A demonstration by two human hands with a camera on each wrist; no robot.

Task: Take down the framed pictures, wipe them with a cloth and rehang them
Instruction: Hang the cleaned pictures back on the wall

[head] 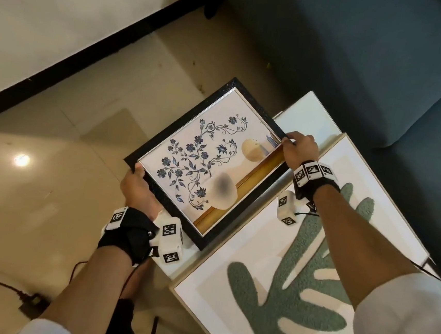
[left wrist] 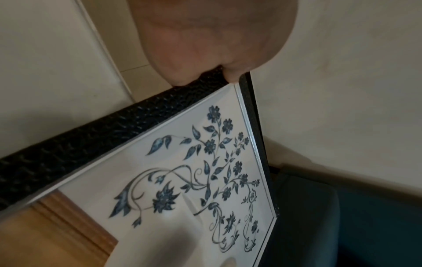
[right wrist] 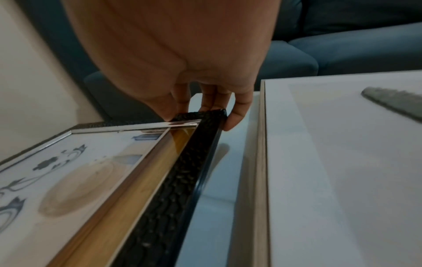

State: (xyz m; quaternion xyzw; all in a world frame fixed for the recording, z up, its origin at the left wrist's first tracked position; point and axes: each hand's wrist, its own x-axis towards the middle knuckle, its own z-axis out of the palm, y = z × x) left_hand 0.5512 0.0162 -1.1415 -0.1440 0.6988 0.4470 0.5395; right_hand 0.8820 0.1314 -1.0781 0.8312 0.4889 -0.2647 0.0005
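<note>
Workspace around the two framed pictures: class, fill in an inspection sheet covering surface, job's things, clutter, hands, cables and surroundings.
Surface: white table, glossy.
Job's things: black-framed floral picture held tilted, partly over the table's edge; light-framed green leaf picture flat on the table; no cloth seen.
Clutter: nothing seen.
Hands: left hand grips one corner of the black frame, right hand the opposite corner.
Cables: dark cable on the floor.
Surroundings: blue sofa, beige tiled floor.
</note>
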